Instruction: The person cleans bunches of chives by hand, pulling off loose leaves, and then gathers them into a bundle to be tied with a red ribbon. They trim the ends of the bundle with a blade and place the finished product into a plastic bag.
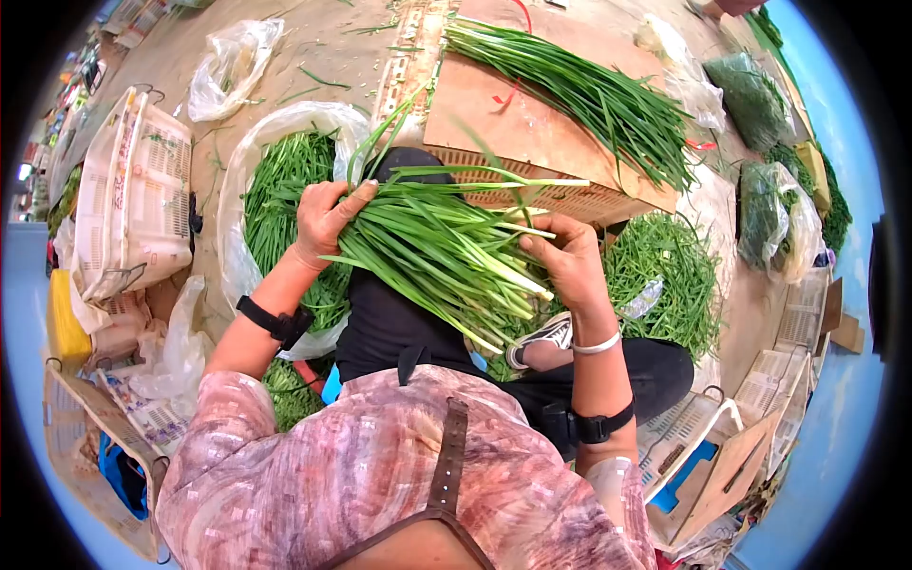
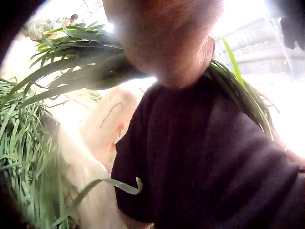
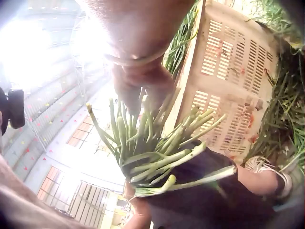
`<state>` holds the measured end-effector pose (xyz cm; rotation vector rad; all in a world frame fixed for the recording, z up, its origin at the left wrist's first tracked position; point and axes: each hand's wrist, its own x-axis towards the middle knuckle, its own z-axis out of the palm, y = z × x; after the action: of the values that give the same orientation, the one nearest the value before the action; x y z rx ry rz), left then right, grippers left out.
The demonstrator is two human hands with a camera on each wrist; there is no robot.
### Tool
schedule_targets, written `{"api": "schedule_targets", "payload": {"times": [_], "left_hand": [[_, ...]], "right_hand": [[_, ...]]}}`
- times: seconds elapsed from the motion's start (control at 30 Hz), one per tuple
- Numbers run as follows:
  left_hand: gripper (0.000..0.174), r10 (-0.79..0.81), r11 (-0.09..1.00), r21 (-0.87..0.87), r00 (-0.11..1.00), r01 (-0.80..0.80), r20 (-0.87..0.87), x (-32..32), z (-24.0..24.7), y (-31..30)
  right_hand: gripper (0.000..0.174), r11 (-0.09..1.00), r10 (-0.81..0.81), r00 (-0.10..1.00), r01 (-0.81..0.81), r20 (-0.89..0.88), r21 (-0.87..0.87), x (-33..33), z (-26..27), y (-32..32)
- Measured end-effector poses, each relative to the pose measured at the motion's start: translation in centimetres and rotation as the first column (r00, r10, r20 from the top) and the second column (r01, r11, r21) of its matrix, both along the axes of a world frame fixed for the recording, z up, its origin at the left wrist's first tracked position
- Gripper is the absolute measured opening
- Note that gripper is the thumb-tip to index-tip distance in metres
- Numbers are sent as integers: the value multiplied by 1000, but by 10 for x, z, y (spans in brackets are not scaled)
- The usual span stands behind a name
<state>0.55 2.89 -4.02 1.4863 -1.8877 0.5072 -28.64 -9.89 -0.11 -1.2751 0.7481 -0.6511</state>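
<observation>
A loose bunch of long green leafy stalks (image 1: 427, 242) lies across the person's lap in the head view, its pale ends toward the right. The left hand (image 1: 328, 217) grips its leafy side, with thumb and fingers around the stalks. At the pale ends, the right hand (image 1: 570, 255) pinches stalks between thumb and fingers. In the left wrist view, leaves (image 2: 86, 67) stick out on both sides of the left hand (image 2: 167, 38). The right wrist view shows the cut stalk ends (image 3: 162, 162) fanned out below the right hand (image 3: 143, 78).
A tied bundle of greens (image 1: 579, 95) rests on a board (image 1: 475, 104) over a crate. Left of the lap stands a plastic bag of greens (image 1: 285, 190); a loose pile (image 1: 665, 275) lies at the right. Crates (image 1: 142, 190) and filled bags (image 1: 750, 95) stand around.
</observation>
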Motion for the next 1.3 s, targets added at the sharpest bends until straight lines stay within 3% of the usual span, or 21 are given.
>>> {"api": "schedule_targets", "payload": {"times": [0.17, 0.3, 0.33, 0.37, 0.4, 0.43, 0.47, 0.5, 0.53, 0.57, 0.6, 0.73, 0.87, 0.93, 1.0, 1.07, 1.1, 1.13, 1.17, 1.23, 1.3], "left_hand": [[49, -2, 1000, -23, 1000, 2, 10, 3, -4, -2], [51, -6, 1000, -21, 1000, 5, -14, 4, -5, 0], [51, -5, 1000, -9, 1000, 5, -24, 4, -4, 1], [51, -13, 1000, -7, 1000, 12, -27, 4, -6, 2], [51, -14, 1000, -12, 999, 14, -28, 5, -7, 2], [52, -17, 1000, -18, 999, 17, -27, 6, -8, 0], [52, -14, 1000, -22, 1000, 13, -21, 5, -8, 0], [52, -14, 1000, -25, 1000, 14, -20, 4, -7, -2], [52, -11, 1000, -15, 1000, 11, -12, 2, -4, -1], [51, -13, 1000, -4, 1000, 13, -1, 1, -2, -1], [50, -8, 1000, -12, 1000, 8, 5, 0, 0, -1], [50, -17, 1000, 18, 1000, 17, -4, 4, -2, -1], [49, 9, 1000, 18, 1000, -9, -18, 2, -1, 3], [50, -4, 1000, 3, 999, 4, -36, 4, -3, 2], [50, 1, 1000, 11, 1000, 0, -22, 8, -6, 3], [50, -15, 1000, 8, 1000, 15, -9, 10, -5, 3], [50, -11, 1000, 5, 1000, 11, -12, 10, -3, 4], [49, -18, 1000, 8, 1000, 18, -9, 10, -1, 2], [49, -26, 999, 18, 1000, 27, -5, 10, 1, 4], [49, -40, 999, 32, 999, 40, 3, 12, 5, 5], [50, -61, 997, 43, 998, 61, 11, 11, 6, 5]], "right_hand": [[10, 1000, -31, 981, 30, -190, -7, -35, -3, -2], [10, 972, -89, 968, 32, 234, 235, -108, -6, -16], [11, 941, -191, 967, 131, 168, 313, -124, -1, -17], [20, 932, -187, 952, 250, -241, 262, -131, 5, -25], [27, 986, -162, 689, 80, -707, -148, -132, -7, -25], [34, 881, -321, 222, -285, -920, -377, -133, -18, -25], [45, 862, -322, 477, -209, -818, -462, -121, -18, -19], [41, 948, -211, 743, -4, -635, -319, -104, -22, -16], [38, 991, -51, 908, 98, -416, 93, -81, -9, -8], [36, 988, 85, 946, -40, -313, 148, -62, -11, -6], [35, 988, 154, 925, -145, -348, 51, -42, -3, -1], [21, 989, -70, 947, 24, -315, -149, -8, -9, 8], [6, 950, -311, 949, 308, 48, 51, -23, -23, 16], [10, 870, -416, 892, 335, 176, 361, -43, -10, 10], [9, 894, -370, 859, 226, 355, 386, -97, -24, -12], [11, 903, -396, 882, 324, 256, 282, -153, -33, -36], [14, 868, -458, 877, 476, -145, 143, -173, -34, -45], [21, 941, -337, 591, 203, -732, -270, -195, -42, -64], [29, 861, -421, -67, -342, -904, -376, -163, -3, -49], [32, 588, -616, 365, -375, -698, -716, -150, -4, -61], [32, 814, -280, 742, -153, -609, -560, -88, 38, -61]]}}
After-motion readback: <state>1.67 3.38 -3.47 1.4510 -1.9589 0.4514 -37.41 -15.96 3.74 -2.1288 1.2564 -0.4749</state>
